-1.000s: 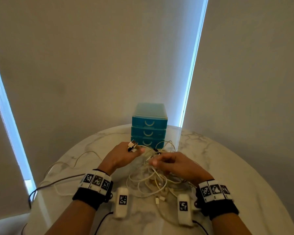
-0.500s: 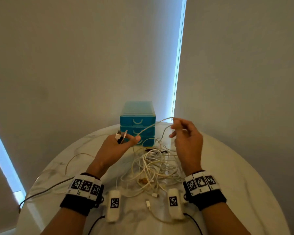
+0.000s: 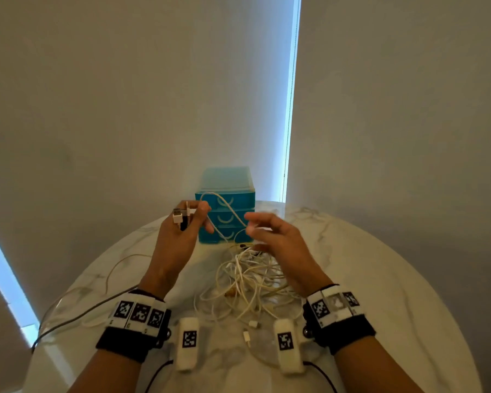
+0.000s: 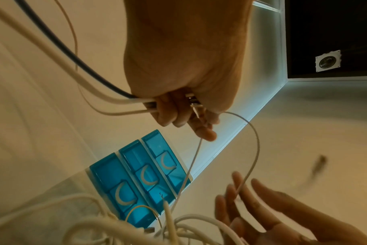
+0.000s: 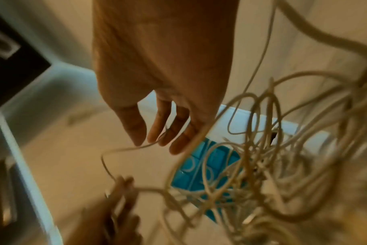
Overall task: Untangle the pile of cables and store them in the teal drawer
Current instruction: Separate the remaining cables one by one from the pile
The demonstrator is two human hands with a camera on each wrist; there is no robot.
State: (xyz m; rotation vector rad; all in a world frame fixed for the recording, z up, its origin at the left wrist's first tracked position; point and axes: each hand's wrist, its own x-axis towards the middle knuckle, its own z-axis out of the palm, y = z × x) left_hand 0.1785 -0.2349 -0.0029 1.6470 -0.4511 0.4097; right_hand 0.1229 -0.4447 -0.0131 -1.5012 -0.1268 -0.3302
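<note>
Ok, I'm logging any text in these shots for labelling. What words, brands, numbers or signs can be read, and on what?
No words, brands or numbers can be read in any view.
Wristbands: black-and-white square marker patterns only, no letters.
White wrist camera pods: one square marker each, no text.
Teal drawer unit: plain fronts with curved handles, no label.
Plugs in the left hand: too small to show any marking.
Cable pile: no readable print.

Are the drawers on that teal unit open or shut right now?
Shut. All three fronts of the teal drawer unit sit flush in the left wrist view, none pulled out. The cable pile still lies tangled on the table.
</note>
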